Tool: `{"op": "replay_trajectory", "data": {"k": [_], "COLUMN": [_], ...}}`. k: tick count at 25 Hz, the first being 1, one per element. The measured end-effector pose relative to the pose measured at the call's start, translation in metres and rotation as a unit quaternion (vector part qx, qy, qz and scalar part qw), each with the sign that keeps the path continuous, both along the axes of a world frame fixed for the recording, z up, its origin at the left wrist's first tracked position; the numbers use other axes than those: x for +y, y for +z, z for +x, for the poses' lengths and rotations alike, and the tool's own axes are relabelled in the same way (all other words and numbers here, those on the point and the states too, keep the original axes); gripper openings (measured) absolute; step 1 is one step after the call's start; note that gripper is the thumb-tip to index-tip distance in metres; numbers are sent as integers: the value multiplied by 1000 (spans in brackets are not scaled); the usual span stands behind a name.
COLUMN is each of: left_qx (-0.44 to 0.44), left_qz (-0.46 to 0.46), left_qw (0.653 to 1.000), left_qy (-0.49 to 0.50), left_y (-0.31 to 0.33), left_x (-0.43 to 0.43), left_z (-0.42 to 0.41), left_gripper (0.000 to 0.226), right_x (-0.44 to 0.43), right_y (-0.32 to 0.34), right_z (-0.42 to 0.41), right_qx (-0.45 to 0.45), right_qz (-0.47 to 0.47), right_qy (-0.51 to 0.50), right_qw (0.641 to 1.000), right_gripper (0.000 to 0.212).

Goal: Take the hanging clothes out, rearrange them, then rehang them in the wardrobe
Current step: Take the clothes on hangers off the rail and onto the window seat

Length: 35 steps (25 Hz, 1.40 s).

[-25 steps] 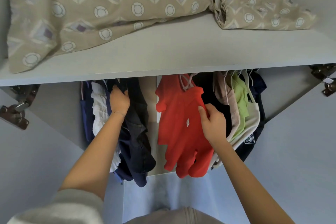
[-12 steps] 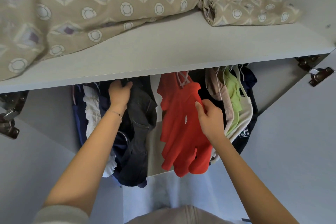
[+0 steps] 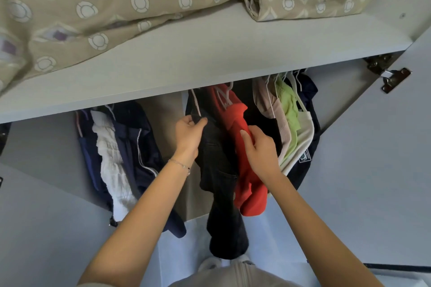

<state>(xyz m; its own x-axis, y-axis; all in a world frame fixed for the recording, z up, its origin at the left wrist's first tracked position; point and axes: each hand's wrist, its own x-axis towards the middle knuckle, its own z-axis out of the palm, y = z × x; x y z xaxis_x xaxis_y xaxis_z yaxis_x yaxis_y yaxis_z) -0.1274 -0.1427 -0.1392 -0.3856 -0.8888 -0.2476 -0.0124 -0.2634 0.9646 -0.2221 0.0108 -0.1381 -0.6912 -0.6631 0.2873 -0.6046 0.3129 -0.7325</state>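
Rearranging seems underway but far from finished: every garment in view hangs under the shelf [image 3: 210, 58], and none lies outside the wardrobe. The left hand [image 3: 189, 134] clutches the waist of the dark trousers [image 3: 219, 182], probably stiff denim. They press against the red top [image 3: 247, 184], a soft matte knit that the right hand [image 3: 260, 149] pinches. Across a gap to the left hang navy pieces and a crinkled white garment [image 3: 112, 158]. To the right, ribbed pink, lime and cream tops hang on thin white hangers [image 3: 300, 102]. The rail is hidden.

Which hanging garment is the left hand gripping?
The dark trousers, just left of the red garment: the left hand pinches their top edge, while the right hand holds the red one.
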Motion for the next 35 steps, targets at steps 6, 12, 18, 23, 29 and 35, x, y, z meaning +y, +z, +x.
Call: {"op": "replay_trajectory", "data": {"k": [6,12,18,23,29,35], "left_qx": [6,0,16,24,8,13], "left_qz": [15,2,2,-2,-74,-297], "left_qw": [993,975,936,906,861,817], "left_qy": [-117,-221,-352,-422,-502,-494], "left_y": [-12,-20,-7,-3,-5,-19], "left_x": [45,93,147,201,291,350], "left_z": [-9,-16,-28,-31,-16,3], "left_gripper": [11,15,12,15,23,21], "right_x": [23,69,125,183,290,398], "right_y": [-19,-29,-30,-19,-14,-17], "right_z": [19,39,45,52,85,139], "right_qx": [-25,-66,-97,-119,-123,-131], "right_qz": [38,39,60,28,-4,0], "right_qy": [18,-65,-164,-248,-301,-356], "right_qw": [999,995,980,961,946,925], "right_gripper": [24,31,20,7,8,2]}}
